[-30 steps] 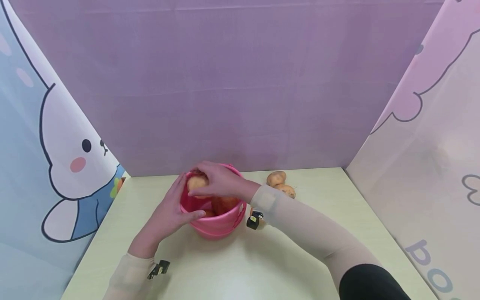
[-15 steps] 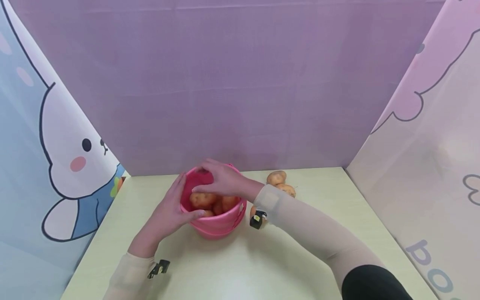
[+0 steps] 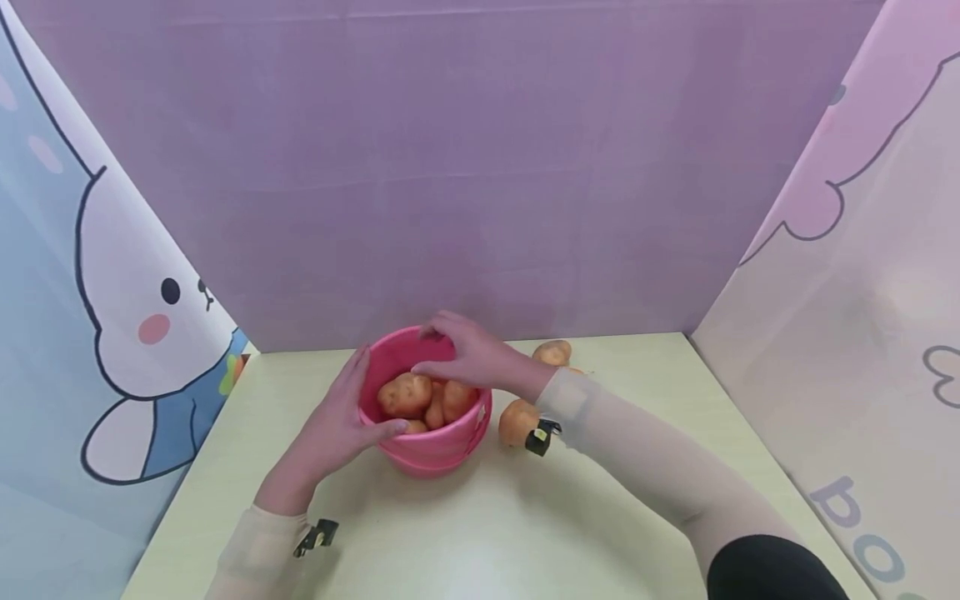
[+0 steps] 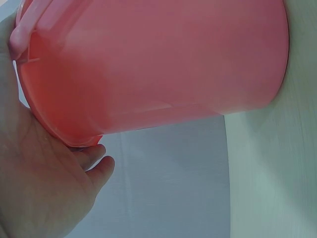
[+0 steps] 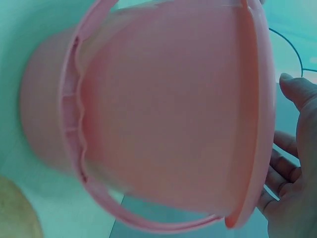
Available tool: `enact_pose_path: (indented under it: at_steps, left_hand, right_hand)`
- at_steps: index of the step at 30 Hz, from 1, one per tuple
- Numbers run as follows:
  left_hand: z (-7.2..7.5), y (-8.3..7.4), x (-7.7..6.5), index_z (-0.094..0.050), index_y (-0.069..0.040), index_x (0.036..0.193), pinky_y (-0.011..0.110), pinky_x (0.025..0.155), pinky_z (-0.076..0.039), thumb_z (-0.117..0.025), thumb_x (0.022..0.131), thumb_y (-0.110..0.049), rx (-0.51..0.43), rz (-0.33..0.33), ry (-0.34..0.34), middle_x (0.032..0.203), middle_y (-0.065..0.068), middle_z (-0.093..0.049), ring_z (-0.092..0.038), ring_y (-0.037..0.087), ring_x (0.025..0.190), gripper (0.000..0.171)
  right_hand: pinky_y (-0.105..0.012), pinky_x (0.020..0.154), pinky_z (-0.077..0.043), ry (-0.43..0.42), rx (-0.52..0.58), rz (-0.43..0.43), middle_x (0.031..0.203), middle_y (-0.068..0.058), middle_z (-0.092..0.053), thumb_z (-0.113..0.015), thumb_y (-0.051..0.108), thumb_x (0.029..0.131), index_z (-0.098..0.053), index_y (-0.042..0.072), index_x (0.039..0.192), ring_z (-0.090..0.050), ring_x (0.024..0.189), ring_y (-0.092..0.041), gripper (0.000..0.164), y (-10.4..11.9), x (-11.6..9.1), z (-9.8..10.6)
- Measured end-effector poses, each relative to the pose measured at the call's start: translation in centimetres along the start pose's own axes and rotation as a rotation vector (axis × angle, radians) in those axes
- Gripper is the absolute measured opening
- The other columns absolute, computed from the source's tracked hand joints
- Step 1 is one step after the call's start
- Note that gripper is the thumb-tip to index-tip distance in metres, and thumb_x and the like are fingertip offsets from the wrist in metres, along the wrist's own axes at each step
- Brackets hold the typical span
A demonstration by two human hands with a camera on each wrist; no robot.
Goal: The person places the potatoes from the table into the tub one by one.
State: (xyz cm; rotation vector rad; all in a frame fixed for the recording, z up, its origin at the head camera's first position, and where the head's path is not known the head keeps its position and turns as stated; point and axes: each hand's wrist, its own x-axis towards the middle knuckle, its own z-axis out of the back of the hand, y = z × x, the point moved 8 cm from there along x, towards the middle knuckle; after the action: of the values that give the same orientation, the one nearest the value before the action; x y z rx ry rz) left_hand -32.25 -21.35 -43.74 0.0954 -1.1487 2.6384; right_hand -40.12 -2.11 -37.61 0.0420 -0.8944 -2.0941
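Note:
A pink bucket (image 3: pixel 431 457) stands upright near the back of the table, with several potatoes (image 3: pixel 405 395) heaped inside. My left hand (image 3: pixel 341 425) grips its left rim: the thumb reaches over the front edge while the fingers lie along the far left side. In the left wrist view, two fingertips (image 4: pixel 101 168) show just below the rim. My right hand (image 3: pixel 480 358) hovers over the bucket's right rear rim, thumb and fingers spread apart and holding nothing. The right wrist view has the bucket's handle (image 5: pixel 72 114) hanging down against its outer wall.
Right of the bucket lie a potato (image 3: pixel 517 423) and, farther back, another potato (image 3: pixel 552 353); a third is mostly hidden by the right sleeve. A purple cloth wall (image 3: pixel 480 167) rises behind the table (image 3: pixel 465 542), with printed panels on both sides.
The right hand has let go of a potato, which now rests on the others in the bucket, and has drawn back up and to the right. The left hand has stayed put.

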Motion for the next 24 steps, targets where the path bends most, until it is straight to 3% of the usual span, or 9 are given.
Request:
enact_pose_path:
  at_steps: [5, 9, 14, 19, 24]
  left_hand:
    - [0.1, 0.1, 0.0, -0.007, -0.016, 0.180, 0.072, 0.111, -0.050, -0.090, 0.084, -0.066, -0.007, 0.001, -0.005, 0.184, 0.009, -0.011, -0.024, 0.047, 0.164, 0.136]
    - [0.0, 0.1, -0.1, -0.008, -0.018, 0.180, 0.072, 0.111, -0.050, -0.091, 0.084, -0.065, -0.016, -0.001, -0.007, 0.184, 0.009, -0.012, -0.023, 0.046, 0.164, 0.136]
    - [0.0, 0.1, -0.1, -0.008, -0.022, 0.180, 0.069, 0.108, -0.054, -0.093, 0.083, -0.063, -0.040, -0.001, -0.013, 0.184, 0.007, -0.013, -0.024, 0.045, 0.164, 0.135]
    - [0.0, 0.1, 0.0, -0.007, -0.024, 0.180, 0.068, 0.107, -0.056, -0.093, 0.083, -0.062, -0.053, 0.000, -0.007, 0.184, 0.007, -0.012, -0.023, 0.045, 0.165, 0.135]
    - [0.0, 0.0, 0.0, -0.008, -0.022, 0.180, 0.069, 0.107, -0.055, -0.093, 0.083, -0.062, -0.050, -0.006, -0.009, 0.184, 0.007, -0.012, -0.023, 0.045, 0.164, 0.135]
  right_hand:
    - [-0.044, 0.106, -0.059, -0.039, -0.001, -0.016, 0.129, 0.003, -0.065, -0.084, 0.047, 0.100, -0.070, 0.016, 0.133, -0.064, 0.125, -0.024, 0.047, -0.8, -1.6, 1.3]
    - [-0.050, 0.105, -0.059, -0.069, 0.038, -0.032, 0.130, -0.005, -0.068, -0.086, 0.041, 0.100, -0.071, 0.017, 0.131, -0.065, 0.124, -0.030, 0.042, -1.2, -3.1, 2.4]
    - [-0.049, 0.107, -0.055, -0.082, 0.078, -0.091, 0.135, -0.006, -0.068, -0.084, 0.039, 0.101, -0.071, 0.017, 0.134, -0.062, 0.127, -0.023, 0.042, -2.3, -5.3, 3.4]
    - [-0.048, 0.106, -0.056, -0.105, 0.020, -0.136, 0.132, 0.005, -0.066, -0.082, 0.044, 0.102, -0.071, 0.022, 0.134, -0.059, 0.126, -0.014, 0.040, -3.7, -7.8, 4.5]
    - [-0.048, 0.100, -0.059, -0.155, -0.032, -0.129, 0.125, 0.009, -0.065, -0.084, 0.038, 0.101, -0.072, 0.023, 0.128, -0.063, 0.120, -0.017, 0.033, -5.1, -10.0, 5.5]
